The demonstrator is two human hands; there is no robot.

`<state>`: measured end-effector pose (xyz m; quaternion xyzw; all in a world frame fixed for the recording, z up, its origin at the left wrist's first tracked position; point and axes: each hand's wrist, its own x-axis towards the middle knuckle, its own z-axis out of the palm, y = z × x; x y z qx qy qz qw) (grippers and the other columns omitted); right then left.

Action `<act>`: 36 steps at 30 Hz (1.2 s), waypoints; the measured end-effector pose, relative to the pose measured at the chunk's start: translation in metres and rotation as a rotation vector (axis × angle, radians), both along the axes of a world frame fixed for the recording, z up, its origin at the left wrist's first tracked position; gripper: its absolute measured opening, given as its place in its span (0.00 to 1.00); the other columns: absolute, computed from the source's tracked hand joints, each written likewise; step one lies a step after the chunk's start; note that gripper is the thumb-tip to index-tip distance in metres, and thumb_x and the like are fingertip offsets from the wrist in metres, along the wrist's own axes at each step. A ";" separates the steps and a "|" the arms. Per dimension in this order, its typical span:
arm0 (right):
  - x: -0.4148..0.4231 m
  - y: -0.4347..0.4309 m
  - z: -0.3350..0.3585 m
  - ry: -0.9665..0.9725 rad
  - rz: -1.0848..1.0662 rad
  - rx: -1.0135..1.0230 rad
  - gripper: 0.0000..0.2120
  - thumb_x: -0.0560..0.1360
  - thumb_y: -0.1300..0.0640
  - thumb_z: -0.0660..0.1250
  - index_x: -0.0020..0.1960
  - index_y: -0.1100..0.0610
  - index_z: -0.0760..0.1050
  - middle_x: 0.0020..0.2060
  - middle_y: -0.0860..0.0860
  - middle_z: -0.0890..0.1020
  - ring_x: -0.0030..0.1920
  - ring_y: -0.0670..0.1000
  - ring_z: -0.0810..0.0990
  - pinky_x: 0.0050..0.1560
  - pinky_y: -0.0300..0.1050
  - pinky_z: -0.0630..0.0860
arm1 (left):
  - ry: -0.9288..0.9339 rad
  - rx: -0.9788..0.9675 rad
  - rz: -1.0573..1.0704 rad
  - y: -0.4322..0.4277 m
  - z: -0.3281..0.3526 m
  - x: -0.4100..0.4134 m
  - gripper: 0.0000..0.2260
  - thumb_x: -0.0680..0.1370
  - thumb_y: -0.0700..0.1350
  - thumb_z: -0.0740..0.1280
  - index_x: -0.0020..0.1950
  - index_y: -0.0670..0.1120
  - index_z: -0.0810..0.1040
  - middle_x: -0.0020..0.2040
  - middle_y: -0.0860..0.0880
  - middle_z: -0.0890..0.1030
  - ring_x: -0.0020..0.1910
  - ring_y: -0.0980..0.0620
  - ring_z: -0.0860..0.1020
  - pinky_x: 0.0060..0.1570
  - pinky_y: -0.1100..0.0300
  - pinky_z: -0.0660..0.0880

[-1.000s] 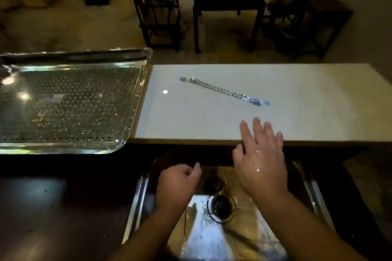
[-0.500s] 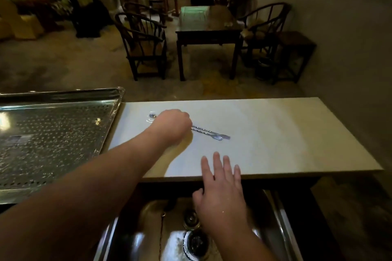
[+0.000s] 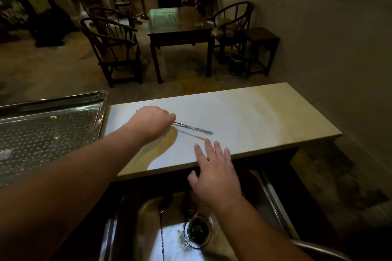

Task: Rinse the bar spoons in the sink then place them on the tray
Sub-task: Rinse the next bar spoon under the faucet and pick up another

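Observation:
A twisted metal bar spoon [image 3: 194, 129] with a small fork end lies across the pale counter slab [image 3: 254, 116], its fork end raised a little above its shadow. My left hand [image 3: 151, 122] reaches over the slab and is closed around the spoon's left part, hiding the bowl end. My right hand [image 3: 214, 168] hovers flat with spread, wet fingers over the slab's near edge, holding nothing. The steel sink [image 3: 152, 229] with its drain lies below my arms. The perforated steel tray [image 3: 48, 129] sits left of the slab.
A plug chain [image 3: 162, 237] hangs in the sink beside the drain [image 3: 198, 232]. Beyond the counter stand dark wooden chairs [image 3: 114, 48] and a dark table [image 3: 180, 25]. A wall runs along the right.
My left hand left the sink, reached onto the slab and closed on the spoon, which now tilts off the surface. The view has tilted up; my right hand stayed near the slab's edge.

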<state>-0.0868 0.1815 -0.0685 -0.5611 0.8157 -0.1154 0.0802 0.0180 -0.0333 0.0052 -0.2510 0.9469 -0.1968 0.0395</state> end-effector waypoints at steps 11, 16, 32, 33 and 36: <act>0.036 0.060 0.030 -0.872 -0.490 -0.551 0.13 0.79 0.51 0.62 0.58 0.49 0.83 0.50 0.43 0.87 0.50 0.42 0.83 0.48 0.39 0.77 | 0.076 0.098 -0.480 0.128 0.035 0.056 0.15 0.75 0.51 0.70 0.56 0.52 0.68 0.38 0.51 0.79 0.33 0.50 0.77 0.26 0.59 0.70; 0.037 0.086 -0.006 -1.719 -0.670 -0.598 0.11 0.84 0.53 0.61 0.64 0.54 0.77 0.49 0.53 0.89 0.50 0.52 0.89 0.46 0.43 0.84 | -0.033 0.150 -0.836 0.179 -0.006 0.063 0.09 0.78 0.46 0.61 0.57 0.47 0.74 0.44 0.47 0.81 0.40 0.46 0.79 0.35 0.50 0.80; 0.036 0.154 -0.102 -1.841 -1.018 -0.737 0.05 0.85 0.56 0.63 0.57 0.56 0.75 0.47 0.57 0.87 0.39 0.55 0.89 0.37 0.49 0.85 | -0.062 0.660 -0.648 0.217 -0.134 0.059 0.12 0.81 0.54 0.60 0.62 0.58 0.76 0.51 0.55 0.83 0.48 0.52 0.81 0.45 0.55 0.78; 0.036 0.157 -0.103 -1.874 -1.026 -0.763 0.05 0.85 0.57 0.62 0.59 0.56 0.74 0.50 0.58 0.87 0.40 0.55 0.90 0.37 0.48 0.86 | 0.003 0.732 -0.571 0.217 -0.136 0.058 0.11 0.80 0.58 0.61 0.59 0.59 0.77 0.48 0.57 0.83 0.45 0.56 0.81 0.44 0.58 0.77; 0.040 0.159 -0.104 -1.894 -1.027 -0.757 0.08 0.85 0.59 0.61 0.62 0.62 0.73 0.51 0.59 0.88 0.43 0.58 0.90 0.39 0.49 0.86 | 0.096 0.864 -0.366 0.213 -0.140 0.058 0.05 0.77 0.55 0.69 0.50 0.58 0.77 0.41 0.59 0.80 0.40 0.62 0.78 0.41 0.61 0.74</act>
